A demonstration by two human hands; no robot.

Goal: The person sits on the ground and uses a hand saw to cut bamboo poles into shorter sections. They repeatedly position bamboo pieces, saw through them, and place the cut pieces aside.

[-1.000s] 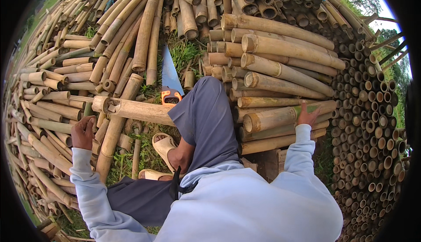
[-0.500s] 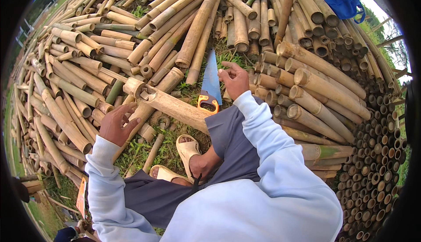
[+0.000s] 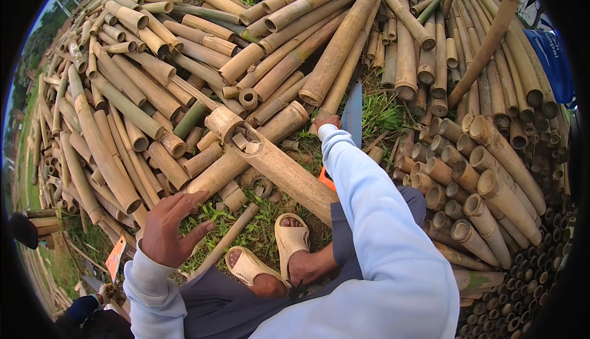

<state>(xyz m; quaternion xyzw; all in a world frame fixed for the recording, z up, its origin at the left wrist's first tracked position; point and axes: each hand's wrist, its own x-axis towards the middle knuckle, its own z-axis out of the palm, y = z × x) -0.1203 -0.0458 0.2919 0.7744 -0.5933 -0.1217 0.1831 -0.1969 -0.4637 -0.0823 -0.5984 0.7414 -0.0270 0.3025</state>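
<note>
Bamboo pole lies between left hand and right hand.

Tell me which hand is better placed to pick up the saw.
Right, probably. The right hand is stretched out beside the saw blade on the grass, while the left hand hovers open, far from it.

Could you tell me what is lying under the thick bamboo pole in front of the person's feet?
Under the thick bamboo pole lie grass, short bamboo offcuts and a saw's orange handle. Whatever is directly beneath its middle is hidden.
</note>
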